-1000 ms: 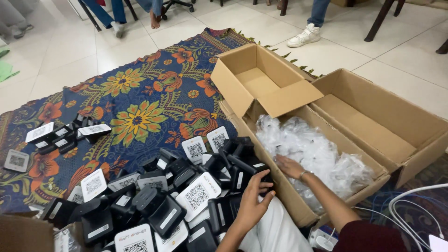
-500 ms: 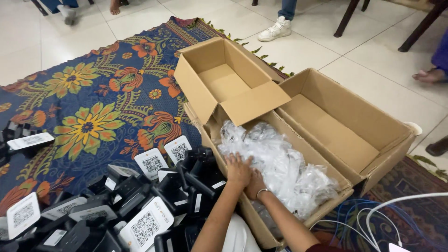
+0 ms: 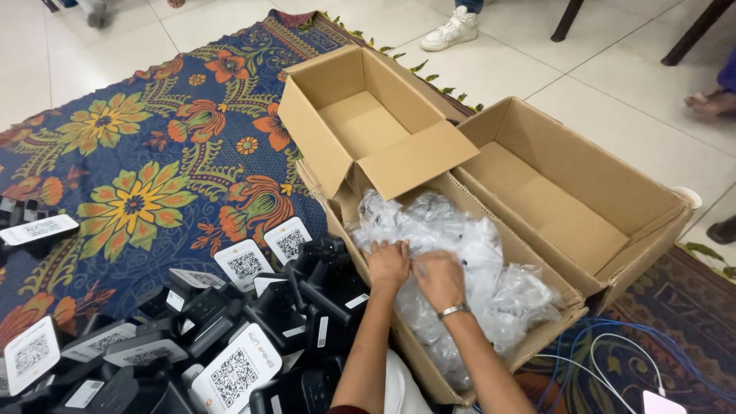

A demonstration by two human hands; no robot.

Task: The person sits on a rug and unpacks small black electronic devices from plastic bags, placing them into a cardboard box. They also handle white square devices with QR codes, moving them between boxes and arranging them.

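Single view, head-worn camera: the scene is seen from above, angled steeply down and forward. Hands and cardboard box (image 3: 491,230) are held close below; patterned rug (image 3: 153,169) and tiled floor (image 3: 613,77) recede beyond.

bright even indoor light | soft shadows | sharp focus | slight wide-angle distortion

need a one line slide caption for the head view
Both hands, left hand and right hand, on clear plastic bags inside a cardboard box.
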